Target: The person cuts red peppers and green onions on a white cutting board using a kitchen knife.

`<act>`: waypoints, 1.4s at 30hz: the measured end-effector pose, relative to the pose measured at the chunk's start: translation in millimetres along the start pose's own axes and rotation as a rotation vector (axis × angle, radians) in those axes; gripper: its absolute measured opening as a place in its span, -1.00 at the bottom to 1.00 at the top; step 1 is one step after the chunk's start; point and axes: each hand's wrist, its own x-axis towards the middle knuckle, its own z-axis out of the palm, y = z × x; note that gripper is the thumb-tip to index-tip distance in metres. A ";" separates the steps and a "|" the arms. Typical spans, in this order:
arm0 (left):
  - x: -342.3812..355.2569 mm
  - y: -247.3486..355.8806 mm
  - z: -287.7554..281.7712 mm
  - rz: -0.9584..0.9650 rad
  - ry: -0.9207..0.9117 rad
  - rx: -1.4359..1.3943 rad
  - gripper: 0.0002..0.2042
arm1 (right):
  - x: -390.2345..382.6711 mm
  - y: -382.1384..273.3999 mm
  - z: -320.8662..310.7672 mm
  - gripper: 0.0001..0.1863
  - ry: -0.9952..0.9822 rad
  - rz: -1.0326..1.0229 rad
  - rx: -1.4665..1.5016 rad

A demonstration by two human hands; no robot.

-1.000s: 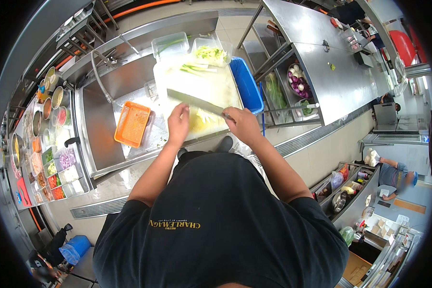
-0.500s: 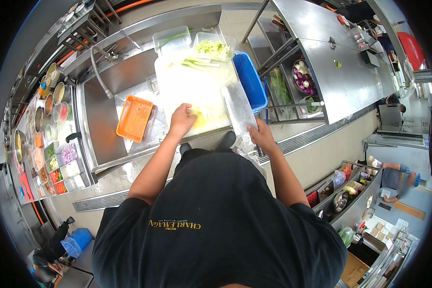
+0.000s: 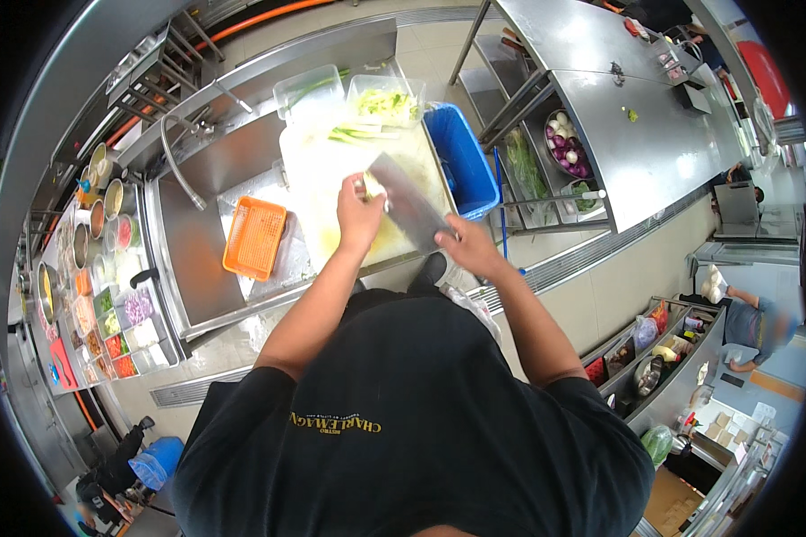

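Note:
My right hand point(image 3: 464, 247) is wrapped round the handle of a broad cleaver point(image 3: 414, 211). Its wide metal blade slants over the white cutting board point(image 3: 313, 192), the far end close to my left fingers. My left hand point(image 3: 360, 219) is closed on a small whitish-green vegetable piece point(image 3: 373, 188), partly hidden by the fingers and beside the blade. Farther up the board lie pale green stalks point(image 3: 358, 134). Behind them stands a clear container with chopped light-green vegetable point(image 3: 390, 106), and left of that another clear container point(image 3: 311, 92).
A blue bin point(image 3: 464, 161) stands against the board's right side. An orange basket point(image 3: 255, 240) sits in the steel sink point(image 3: 188, 259) on the left. Trays of cut ingredients point(image 3: 121, 327) line the far left. A steel table point(image 3: 640, 134) stands at right, onions point(image 3: 569, 148) below.
The cleaver has swung up and left from the board's right side to my left hand. My left hand has risen off the board's near part and now grips a vegetable piece.

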 end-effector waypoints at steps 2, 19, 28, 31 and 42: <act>38.1 28.8 18.4 0.121 0.048 -0.077 -0.43 | 24.6 -21.2 -39.9 -0.75 0.088 -0.084 -0.117; 217.8 109.8 21.9 0.550 -0.034 0.563 -0.71 | 135.5 -35.0 -108.8 -0.79 0.340 -0.025 -0.346; 256.6 72.3 29.7 0.573 -0.474 1.107 -0.77 | 48.7 -4.0 -117.0 -0.78 0.427 0.093 -0.147; 247.3 81.3 23.4 0.749 -0.334 0.943 -0.77 | 21.0 3.3 -112.5 -0.77 0.387 0.149 -0.128; 194.1 120.6 -61.2 0.551 -0.064 0.830 -0.83 | -42.3 22.7 -31.3 -0.76 0.322 0.196 -0.054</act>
